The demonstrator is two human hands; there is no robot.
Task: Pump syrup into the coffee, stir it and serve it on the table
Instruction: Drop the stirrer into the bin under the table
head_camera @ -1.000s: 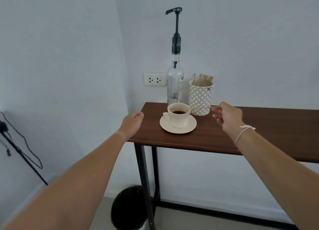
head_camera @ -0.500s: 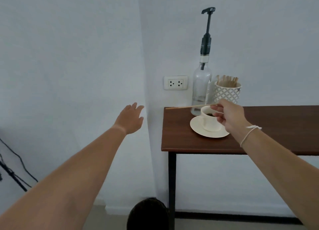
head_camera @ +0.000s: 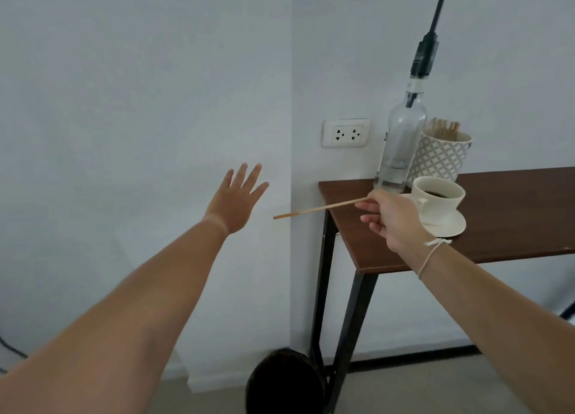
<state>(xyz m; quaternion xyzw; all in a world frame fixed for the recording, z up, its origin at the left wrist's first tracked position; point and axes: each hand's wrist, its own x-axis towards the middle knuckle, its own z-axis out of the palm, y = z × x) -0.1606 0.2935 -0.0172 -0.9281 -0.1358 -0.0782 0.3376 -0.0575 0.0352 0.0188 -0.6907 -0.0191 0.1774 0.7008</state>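
A white cup of dark coffee (head_camera: pixel 438 199) stands on its white saucer (head_camera: pixel 451 225) near the left end of the brown table (head_camera: pixel 510 214). Behind it is the clear syrup bottle (head_camera: pixel 401 140) with a tall black pump. My right hand (head_camera: pixel 391 218) pinches a thin wooden stir stick (head_camera: pixel 320 208), which points left past the table's edge. The hand is left of the cup, over the table's corner. My left hand (head_camera: pixel 236 199) is held out in the air to the left of the table, its fingers spread, holding nothing.
A patterned white holder (head_camera: pixel 441 158) with several wooden sticks stands beside the bottle. A wall socket (head_camera: pixel 346 132) sits left of it. A dark round bin (head_camera: pixel 286 382) is on the floor by the table's black legs (head_camera: pixel 323 289).
My view has swung left and down. My right hand has carried the stick away from the cup to the table's left edge. My left hand has opened and spread its fingers.
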